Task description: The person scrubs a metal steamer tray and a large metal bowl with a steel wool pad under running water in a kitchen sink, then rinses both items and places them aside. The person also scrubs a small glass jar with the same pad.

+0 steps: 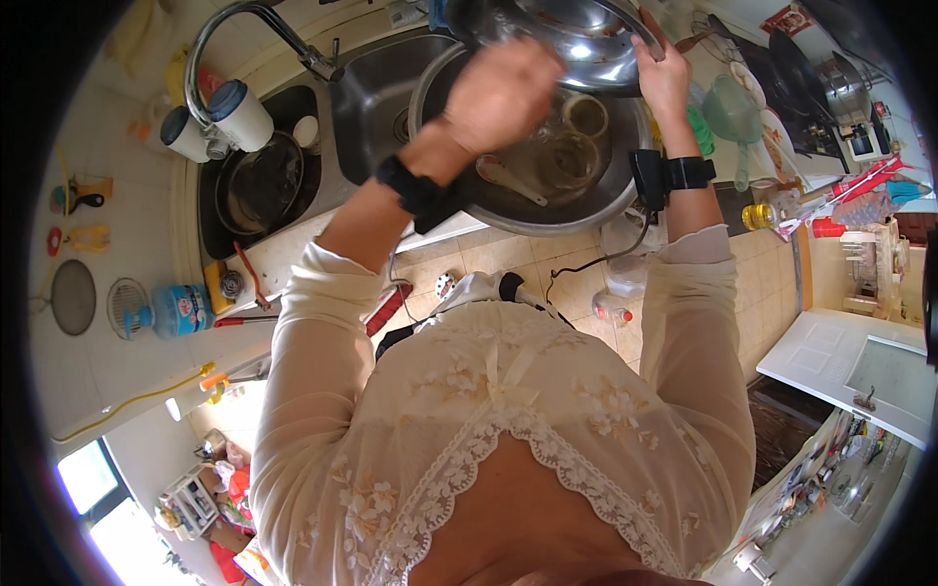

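My right hand [663,77] grips the rim of a shiny stainless-steel bowl or pan [593,55], held tilted above a large metal basin [527,225]. My left hand [506,88], motion-blurred, is beside the tilted vessel over the basin; whether it holds anything cannot be told. In the basin's murky water lie a ceramic spoon [509,179] with a patterned bowl and two round cup-like or jar-like vessels, one [586,115] near the bowl and the other [570,160] below it. The basin stands partly over the metal sink [370,88].
A chrome faucet [249,11] arches at the left, by two white canisters [240,117]. A round pan [260,183] sits in the left sink bowl. A green strainer [733,110] and green mesh [700,132] are at the right. A cable [601,258] hangs from the right wrist device.
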Demonstrator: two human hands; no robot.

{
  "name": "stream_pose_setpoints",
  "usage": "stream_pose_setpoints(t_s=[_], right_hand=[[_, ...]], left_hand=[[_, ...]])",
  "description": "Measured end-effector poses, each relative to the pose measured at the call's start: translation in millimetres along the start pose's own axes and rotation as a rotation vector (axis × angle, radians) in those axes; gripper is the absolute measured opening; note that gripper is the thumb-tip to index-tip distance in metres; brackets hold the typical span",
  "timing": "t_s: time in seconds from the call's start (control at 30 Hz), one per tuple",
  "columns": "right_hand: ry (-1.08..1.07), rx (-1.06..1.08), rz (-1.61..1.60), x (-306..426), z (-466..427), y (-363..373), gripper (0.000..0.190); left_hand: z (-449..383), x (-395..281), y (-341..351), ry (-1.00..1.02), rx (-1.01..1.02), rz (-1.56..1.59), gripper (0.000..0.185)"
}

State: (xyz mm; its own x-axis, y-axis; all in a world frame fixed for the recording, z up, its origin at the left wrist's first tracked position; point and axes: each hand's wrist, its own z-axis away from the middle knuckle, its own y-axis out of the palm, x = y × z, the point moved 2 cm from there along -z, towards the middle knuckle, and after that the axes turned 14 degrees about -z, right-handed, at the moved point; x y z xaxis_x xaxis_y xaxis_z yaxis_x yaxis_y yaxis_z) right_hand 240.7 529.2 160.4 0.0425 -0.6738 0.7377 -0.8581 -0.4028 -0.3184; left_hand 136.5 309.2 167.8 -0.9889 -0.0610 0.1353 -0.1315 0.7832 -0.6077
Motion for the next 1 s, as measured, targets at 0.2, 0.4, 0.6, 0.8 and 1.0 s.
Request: stream_pose_setpoints(t_s=[0.2,0.4,0.6,0.8,1.0], right_hand=[[-0.081,-0.052,0.114,-3.8,20.2,-0.1,0.038],[0.179,-0.052,0.012,-18.4,40.9,-11.1,0.039],[0.240,-0.170,0.139,-28.1,56.8,-6.2,0.034],[0.131,-0.271,-0.061,-28.5,71.6,3.3,0.029],[0.149,-0.257,-0.079,-29.9,88.4,0.3,0.034]], left_hand=[[46.5,-60.1,77.3,0.164,0.871,0.209,0.052],[61.0,-36.6,75.3,-0.023,0.999,0.432,0.038],[70.1,23.8,83.4,-0.384,1.168,0.279,0.039],[90.6,20.4,96.3,-0.344,1.170,0.079,0.055],[90.2,45.7,98.6,-0.222,1.189,0.049,0.051]])
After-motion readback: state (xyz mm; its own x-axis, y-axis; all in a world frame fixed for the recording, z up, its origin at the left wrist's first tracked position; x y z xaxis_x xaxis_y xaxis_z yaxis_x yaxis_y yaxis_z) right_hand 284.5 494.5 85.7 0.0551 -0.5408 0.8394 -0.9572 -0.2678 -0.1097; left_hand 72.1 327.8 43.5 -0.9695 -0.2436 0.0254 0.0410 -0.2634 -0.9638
